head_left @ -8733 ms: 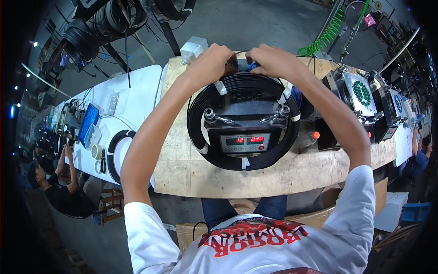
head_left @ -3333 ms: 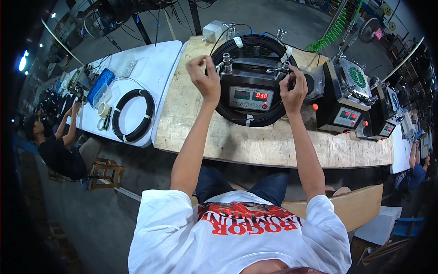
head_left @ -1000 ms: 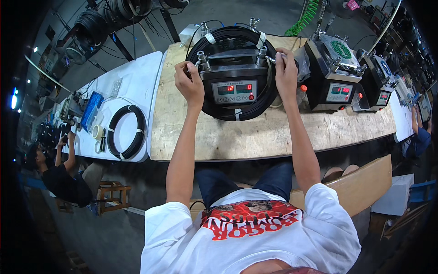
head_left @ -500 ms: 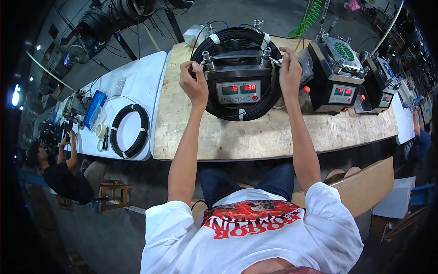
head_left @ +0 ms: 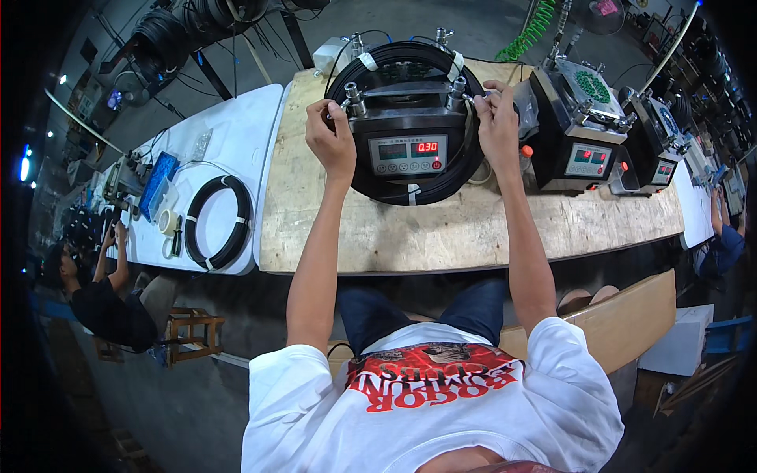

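Observation:
In front of me a black bench machine (head_left: 430, 126) with a lit control panel (head_left: 408, 156) stands on a wooden table. A coil of black cable (head_left: 412, 194) loops round it, bound with white tape. My left hand (head_left: 331, 140) is closed, its fingers pinching the metal clamp lever (head_left: 344, 103) beside the machine's left front post. On the other side, my right hand (head_left: 498, 126) pinches the lever (head_left: 471, 99) by the right front post (head_left: 456, 94). My fingers partly cover both levers.
To the right stand two similar machines (head_left: 579, 150) (head_left: 656, 154), with an orange-capped bottle (head_left: 526, 155) between. Another cable coil (head_left: 197, 229) and tape rolls (head_left: 169, 222) lie on the white table (head_left: 260, 169) at left. A co-worker (head_left: 110, 307) sits at the far left.
The left display on the panel has gone dim, while the right one stays lit. My hands remain at the two levers, with the left fingers slightly shifted. The whole view has moved a little.

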{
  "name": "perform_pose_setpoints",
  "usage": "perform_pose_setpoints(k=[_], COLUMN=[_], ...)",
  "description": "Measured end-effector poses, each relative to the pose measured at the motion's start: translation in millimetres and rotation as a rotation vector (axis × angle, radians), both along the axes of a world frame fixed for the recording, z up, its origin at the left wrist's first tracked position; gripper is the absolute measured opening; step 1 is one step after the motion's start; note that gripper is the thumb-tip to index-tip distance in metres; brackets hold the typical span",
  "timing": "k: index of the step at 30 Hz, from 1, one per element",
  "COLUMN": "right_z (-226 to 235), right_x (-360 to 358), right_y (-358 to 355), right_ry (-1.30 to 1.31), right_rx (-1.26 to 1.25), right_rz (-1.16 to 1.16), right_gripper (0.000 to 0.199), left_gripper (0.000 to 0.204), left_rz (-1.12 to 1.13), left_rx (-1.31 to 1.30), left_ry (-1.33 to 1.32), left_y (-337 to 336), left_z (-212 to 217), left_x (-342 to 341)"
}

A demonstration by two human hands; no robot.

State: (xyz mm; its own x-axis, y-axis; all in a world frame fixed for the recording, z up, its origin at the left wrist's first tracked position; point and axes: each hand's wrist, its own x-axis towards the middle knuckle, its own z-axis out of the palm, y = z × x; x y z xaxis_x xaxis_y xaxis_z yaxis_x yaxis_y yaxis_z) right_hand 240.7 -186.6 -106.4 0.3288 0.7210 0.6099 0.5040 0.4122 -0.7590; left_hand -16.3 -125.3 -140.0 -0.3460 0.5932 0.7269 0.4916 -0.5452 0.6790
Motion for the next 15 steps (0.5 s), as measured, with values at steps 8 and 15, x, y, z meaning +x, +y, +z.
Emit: perform_pose_setpoints(k=[8,15], right_z=[-19.1,-51.8], right_x=[-7.3,-28.5], right_y=[-22.2,-70.0], right_ry=[0.331,-0.426], right_rx=[-0.006,-0.009], right_rz=[0.108,-0.141], right_gripper=[0.032,0.081], left_gripper=[0.024,0.024], left_rz=[-0.009,-0.010], left_rx=[0.033,0.017], left_ry=[0.000,0.010], left_y=[-0.7,0.6], left_z=[-0.2,0.3], left_x=[-0.4,-1.5])
